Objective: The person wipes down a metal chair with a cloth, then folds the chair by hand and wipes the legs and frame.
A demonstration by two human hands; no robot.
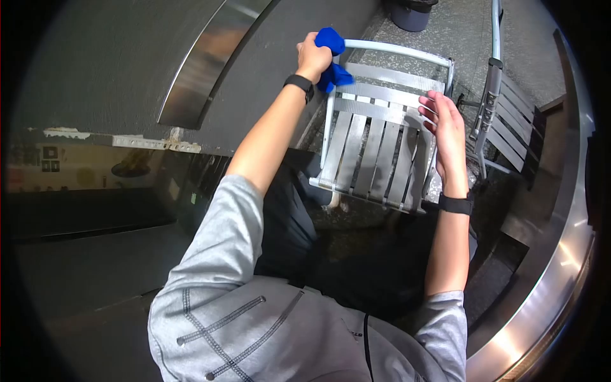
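A metal slatted chair stands in front of me, its pale tubular frame curving round the backrest. At the backrest's upper left corner, my left hand is closed round a bright blue cloth, pressing it against the frame. Part of the cloth hangs down beside the tube. My right hand is held over the right side of the seat, fingers stretched out and slightly apart, with nothing in it. Its shadow falls on the slats.
A second slatted chair stands close on the right. Behind is a dark bin on the speckled floor. A dark wall with a metal strip runs along the left. A shiny metal counter edge curves along the right.
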